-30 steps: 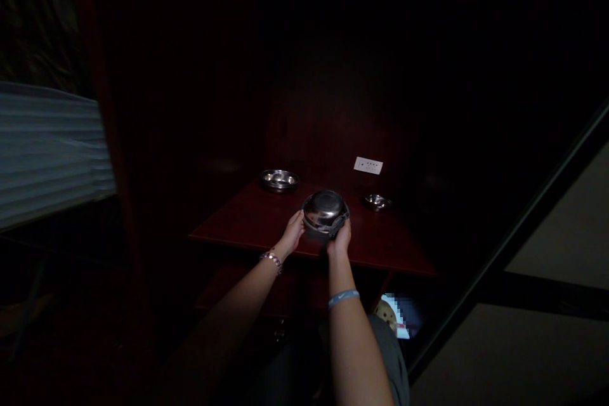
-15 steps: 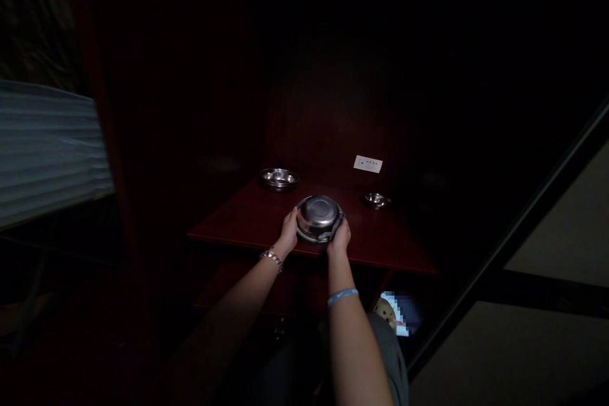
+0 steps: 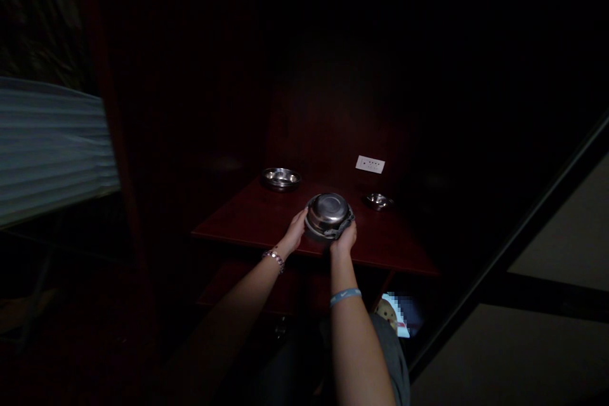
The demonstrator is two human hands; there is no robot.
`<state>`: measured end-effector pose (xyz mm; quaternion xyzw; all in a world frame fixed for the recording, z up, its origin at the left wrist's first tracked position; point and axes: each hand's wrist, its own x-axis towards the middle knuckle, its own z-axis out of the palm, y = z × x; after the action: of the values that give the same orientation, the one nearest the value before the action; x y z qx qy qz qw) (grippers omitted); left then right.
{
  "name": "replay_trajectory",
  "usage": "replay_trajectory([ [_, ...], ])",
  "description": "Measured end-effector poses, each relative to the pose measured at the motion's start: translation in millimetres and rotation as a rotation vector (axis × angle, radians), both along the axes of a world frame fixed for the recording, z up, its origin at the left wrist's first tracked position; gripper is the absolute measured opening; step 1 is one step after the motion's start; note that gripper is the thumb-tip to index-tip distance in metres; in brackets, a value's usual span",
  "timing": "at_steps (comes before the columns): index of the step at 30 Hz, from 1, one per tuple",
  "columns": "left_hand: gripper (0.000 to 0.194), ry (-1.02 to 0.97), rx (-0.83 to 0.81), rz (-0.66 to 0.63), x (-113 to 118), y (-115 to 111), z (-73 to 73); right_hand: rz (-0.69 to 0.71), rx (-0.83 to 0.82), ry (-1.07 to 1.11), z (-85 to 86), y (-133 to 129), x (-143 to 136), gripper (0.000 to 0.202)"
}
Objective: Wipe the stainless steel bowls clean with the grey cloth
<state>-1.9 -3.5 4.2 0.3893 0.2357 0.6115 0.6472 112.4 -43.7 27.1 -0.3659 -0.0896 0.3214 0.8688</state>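
Over the counter's (image 3: 242, 225) front part, the round, base-up steel bowl (image 3: 329, 206), without a long axis, is held between the left hand (image 3: 295, 230) and equally close right hand (image 3: 346, 239), with grey cloth (image 3: 343, 227).

Fingers (image 3: 301, 218) holding overturned metal bowl (image 3: 328, 209), red tabletop (image 3: 247, 219)

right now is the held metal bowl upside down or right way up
Upside down: the metal bowl shows its flat, round base on top, with the sides widening below it.
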Motion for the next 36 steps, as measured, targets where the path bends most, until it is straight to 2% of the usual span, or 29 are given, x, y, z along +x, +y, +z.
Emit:
replay_trajectory([
  [7,0.030,-0.059,0.071,0.080,0,-1,1.5,0.046,-0.072,-0.017,0.7,1,-4,0.023],
  [12,0.024,-0.093,0.016,0.139,-3,0,3.8,0.073,-0.066,-0.022,3.3,0,-8,0.019],
  [19,0.025,-0.082,-0.032,0.195,-5,1,3.3,0.073,-0.115,-0.061,6.1,-7,-11,0.020],
  [30,0.030,-0.113,-0.067,0.113,-5,-2,6.2,0.090,-0.152,-0.023,8.6,-10,-9,0.019],
  [36,0.029,-0.114,-0.092,0.121,-6,3,4.2,0.053,-0.117,-0.163,4.2,-4,-10,0.018],
])
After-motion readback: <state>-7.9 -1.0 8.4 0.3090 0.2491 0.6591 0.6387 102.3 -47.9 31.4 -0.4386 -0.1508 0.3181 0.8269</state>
